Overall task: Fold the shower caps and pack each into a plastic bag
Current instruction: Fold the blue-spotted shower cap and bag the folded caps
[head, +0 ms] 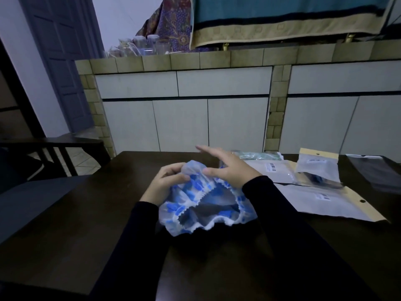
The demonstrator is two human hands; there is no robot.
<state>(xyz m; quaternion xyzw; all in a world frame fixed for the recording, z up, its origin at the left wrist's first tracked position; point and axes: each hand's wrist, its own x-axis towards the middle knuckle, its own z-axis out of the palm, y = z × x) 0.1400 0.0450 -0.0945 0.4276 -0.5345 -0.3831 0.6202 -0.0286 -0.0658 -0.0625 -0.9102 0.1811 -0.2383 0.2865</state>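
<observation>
Dim kitchen light falls on a dark wooden counter (86, 213), where the blue-patterned shower cap (195, 205) sits between both hands, its elastic mouth gaping toward the viewer. The left hand (167, 181) pinches the far rim; the right hand (227, 168) rests on top, fingers spread wide. Slippery, springy plastic could pop back open mid-fold. Flat plastic bags (314, 200) lie just to the right, and a loose sweep might scatter them.

A dark wooden table (65, 224) stands before white cabinets (184, 122), with clear jars (143, 45) and draped cloths (282, 18) above.
</observation>
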